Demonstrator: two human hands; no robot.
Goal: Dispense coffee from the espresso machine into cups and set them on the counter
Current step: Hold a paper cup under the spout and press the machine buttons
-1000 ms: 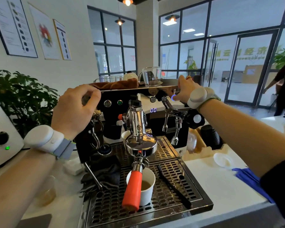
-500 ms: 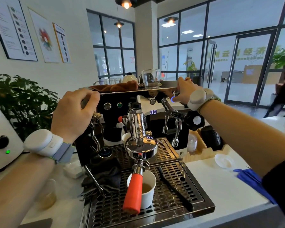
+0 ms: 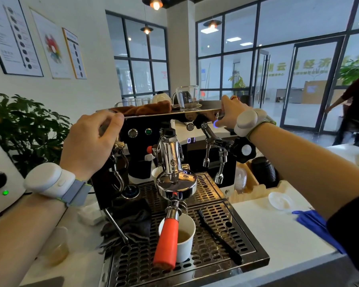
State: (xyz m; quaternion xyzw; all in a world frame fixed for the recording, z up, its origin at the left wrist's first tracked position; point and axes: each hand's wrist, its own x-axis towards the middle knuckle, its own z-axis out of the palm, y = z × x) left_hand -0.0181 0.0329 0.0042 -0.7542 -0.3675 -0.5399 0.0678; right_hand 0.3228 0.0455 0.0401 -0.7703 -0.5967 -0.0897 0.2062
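Note:
The black and steel espresso machine point(image 3: 207, 156) stands in front of me. A portafilter with an orange handle point(image 3: 166, 242) is locked in the group head. Under it, on the drip tray point(image 3: 222, 241), stands a white paper cup point(image 3: 184, 239) with light brown coffee in it. My left hand point(image 3: 91, 143) grips the machine's top left edge. My right hand point(image 3: 228, 114) holds the top right corner, thumb by a lit blue ring button point(image 3: 216, 123). A second white cup point(image 3: 157, 175) stands behind the group head.
A black brush point(image 3: 220, 237) and a dark cloth point(image 3: 131, 220) lie on the drip tray. A white lid point(image 3: 280, 200) and blue gloves point(image 3: 317, 226) lie on the counter at right. A clear cup of amber liquid point(image 3: 56, 247), a white grinder point(image 3: 0, 175) and a plant stand at left. A person moves at far right.
Both hands stay on the machine's top. The small display now reads 01 instead of 00. The person at far right has moved.

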